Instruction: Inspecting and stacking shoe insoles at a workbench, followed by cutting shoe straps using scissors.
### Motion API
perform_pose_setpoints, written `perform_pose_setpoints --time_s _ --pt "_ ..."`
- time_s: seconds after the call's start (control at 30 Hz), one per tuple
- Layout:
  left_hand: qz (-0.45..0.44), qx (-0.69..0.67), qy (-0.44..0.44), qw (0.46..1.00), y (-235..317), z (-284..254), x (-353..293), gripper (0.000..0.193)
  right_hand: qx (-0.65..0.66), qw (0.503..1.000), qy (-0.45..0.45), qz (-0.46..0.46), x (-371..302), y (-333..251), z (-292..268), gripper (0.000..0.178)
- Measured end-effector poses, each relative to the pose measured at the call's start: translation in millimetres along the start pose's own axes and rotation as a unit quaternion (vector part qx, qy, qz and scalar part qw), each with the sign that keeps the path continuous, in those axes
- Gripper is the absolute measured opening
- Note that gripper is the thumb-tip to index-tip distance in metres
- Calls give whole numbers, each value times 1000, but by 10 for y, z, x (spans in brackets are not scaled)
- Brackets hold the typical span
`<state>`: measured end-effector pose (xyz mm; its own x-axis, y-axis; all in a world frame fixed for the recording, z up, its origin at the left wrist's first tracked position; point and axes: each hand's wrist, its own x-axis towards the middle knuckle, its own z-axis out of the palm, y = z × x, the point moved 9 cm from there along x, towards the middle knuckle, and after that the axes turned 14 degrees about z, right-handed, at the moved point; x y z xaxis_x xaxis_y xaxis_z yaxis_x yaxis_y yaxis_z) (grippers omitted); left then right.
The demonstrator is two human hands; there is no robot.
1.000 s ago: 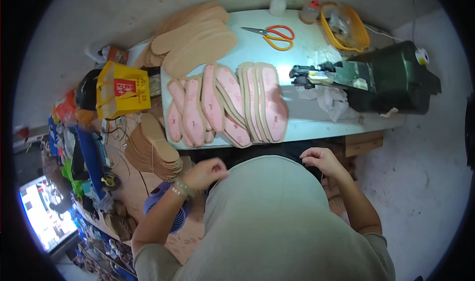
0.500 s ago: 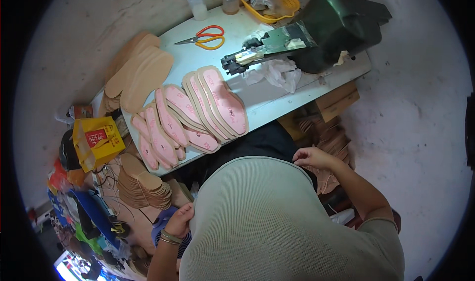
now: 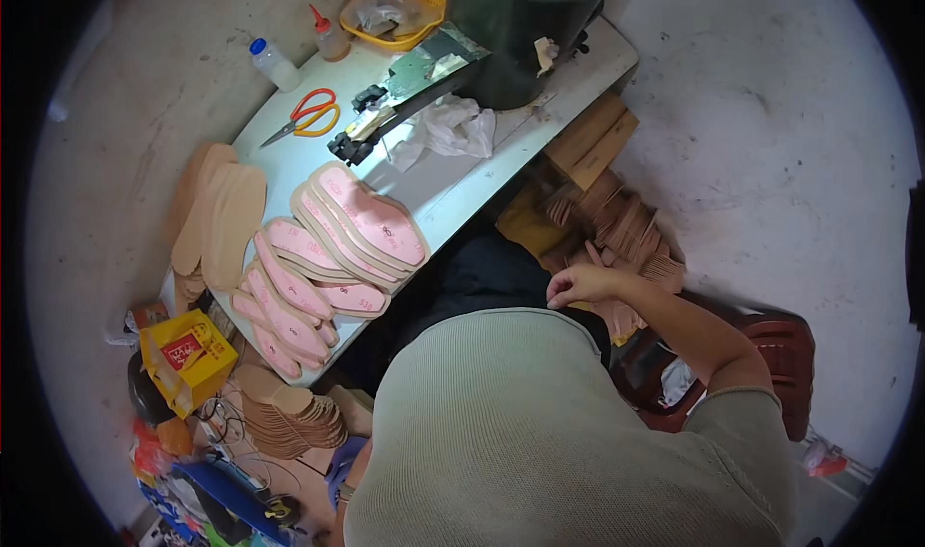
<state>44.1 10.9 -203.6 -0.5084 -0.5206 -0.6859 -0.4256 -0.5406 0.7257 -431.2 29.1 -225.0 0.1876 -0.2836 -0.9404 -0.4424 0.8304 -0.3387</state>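
Table: just one, pale and running slantwise from near left to far right [image 3: 453,195].
Chair: one, red-brown plastic, at the right behind the arm [image 3: 785,359].
Shirt: one, grey-green [image 3: 491,431], filling the near middle and blocking the view of the left hand.
Machine: one, dark green, at the far right end of the table [image 3: 525,41], its narrow arm sticking out left over the tabletop.
Brown bundles: several under the table on the right [image 3: 621,224], overlapping too much for me to count.
Pink-faced soles: at least eight, overlapping on the table's near left part [image 3: 371,214]; exact number's hidden.
Tan soles: one pile at the table's far left end [image 3: 236,219].
Brown sole stack: one, below the table on the left [image 3: 299,422].
Yellow bag: one, left of that stack and a bit farther [image 3: 207,369].
Yellow basket: one, far side, plastic inside [image 3: 419,36].
Crumpled plastic: a whitish heap [image 3: 467,128] beside the machine's arm.
Scissors: one pair, blades pointing left [image 3: 313,113].
Hands: one visible, the right hand [image 3: 575,285], by the shirt hem, fingers bent inward; can't tell if they're pinching cloth. Can't tell about the left hand.
Bottles: two, far left edge, a blue-capped bottle [image 3: 277,67] and a red-tipped bottle [image 3: 332,41].
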Motion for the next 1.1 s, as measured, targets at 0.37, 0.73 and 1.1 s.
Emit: perform_pose_setpoints --time_s 0.37,0.73,1.1 --pt "24 49 -43 998 217 246 39 37 55 995 -70 -39 115 24 -73 24" --pt "104 27 -25 994 140 592 -11 38 103 983 -152 -6 92 -18 -502 14" --pt "-45 -209 -45 976 561 1092 -81 32 94 971 -204 83 -95 177 -971 13"
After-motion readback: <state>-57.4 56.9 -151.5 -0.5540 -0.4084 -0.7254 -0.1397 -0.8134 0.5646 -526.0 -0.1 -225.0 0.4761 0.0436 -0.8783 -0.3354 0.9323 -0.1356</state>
